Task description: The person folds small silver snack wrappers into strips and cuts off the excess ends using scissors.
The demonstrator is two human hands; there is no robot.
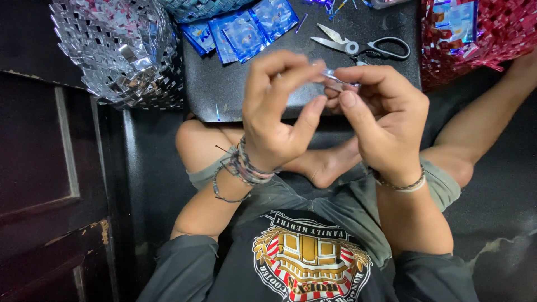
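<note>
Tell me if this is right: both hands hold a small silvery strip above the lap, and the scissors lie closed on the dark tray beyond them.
Not quite. In the head view the scissors lie open, blades spread, on the dark tray. The rest holds: the left hand and right hand pinch a small silvery strip above the lap.

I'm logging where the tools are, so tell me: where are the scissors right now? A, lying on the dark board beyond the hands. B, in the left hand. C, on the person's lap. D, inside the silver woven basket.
A: the scissors lie untouched on the dark board, beyond the left hand and right hand, which together pinch a small silvery strip.
</note>
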